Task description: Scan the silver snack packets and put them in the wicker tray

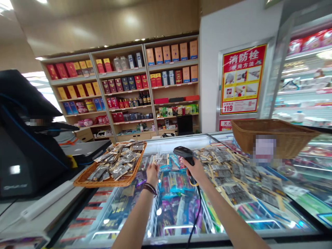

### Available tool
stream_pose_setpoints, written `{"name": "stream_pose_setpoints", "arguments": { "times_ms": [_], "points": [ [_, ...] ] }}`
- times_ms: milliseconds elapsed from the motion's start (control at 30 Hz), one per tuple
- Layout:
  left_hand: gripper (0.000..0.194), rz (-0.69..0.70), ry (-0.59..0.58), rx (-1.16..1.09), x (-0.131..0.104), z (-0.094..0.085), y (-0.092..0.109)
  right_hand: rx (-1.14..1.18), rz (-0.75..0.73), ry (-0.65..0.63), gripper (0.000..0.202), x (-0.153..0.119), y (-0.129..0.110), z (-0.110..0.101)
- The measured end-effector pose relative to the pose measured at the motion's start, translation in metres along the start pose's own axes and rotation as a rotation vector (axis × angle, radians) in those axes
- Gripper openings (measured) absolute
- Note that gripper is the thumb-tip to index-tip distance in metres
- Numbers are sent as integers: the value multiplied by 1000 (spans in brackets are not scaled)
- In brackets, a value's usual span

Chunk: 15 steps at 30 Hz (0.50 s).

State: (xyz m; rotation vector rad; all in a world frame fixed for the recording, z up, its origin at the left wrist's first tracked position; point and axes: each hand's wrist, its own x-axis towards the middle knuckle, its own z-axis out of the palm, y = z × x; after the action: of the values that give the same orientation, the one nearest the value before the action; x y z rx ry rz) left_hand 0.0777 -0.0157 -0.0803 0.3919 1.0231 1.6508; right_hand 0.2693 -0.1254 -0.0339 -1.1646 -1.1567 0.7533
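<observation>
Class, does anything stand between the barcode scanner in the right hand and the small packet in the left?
Nothing visible does. The barcode scanner in the right hand and the small packet in the left hand have an open gap between them; the blue packages lie lower down.

shop with stocked shelves [173, 64], lit cooler [308, 51] at right
the shelves stand beneath a glossy tan panel [111, 20]; beside them a white wall [210, 69] bears a red poster [243, 79]. a bright window [48, 88] shows at left, lights [5, 5] overhead.
</observation>
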Motion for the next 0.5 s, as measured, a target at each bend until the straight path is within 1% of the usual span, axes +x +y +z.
{"name": "stream_pose_setpoints", "arguments": {
  "times_ms": [67,167,267,333,433,500],
  "points": [
    [22,-38,-80,14,-11,26,-15,-4,0,43,46,2,-9,-24],
    [20,-101,-201,26,-35,69,-41,-3,1,126,47,3,-20,-61],
    [20,-177,-296,40,-63,113,-67,5,14,212,47,2,-24,-98],
    [20,-208,-351,44,-81,138,-83,-8,25,279,46,2,-23,-122],
    [18,-237,-435,38,-104,167,-102,-22,32,374,45,0,-19,-156],
    [13,-241,-558,81,-114,177,-111,-35,33,428,43,-3,-15,-175]
  ]
}}
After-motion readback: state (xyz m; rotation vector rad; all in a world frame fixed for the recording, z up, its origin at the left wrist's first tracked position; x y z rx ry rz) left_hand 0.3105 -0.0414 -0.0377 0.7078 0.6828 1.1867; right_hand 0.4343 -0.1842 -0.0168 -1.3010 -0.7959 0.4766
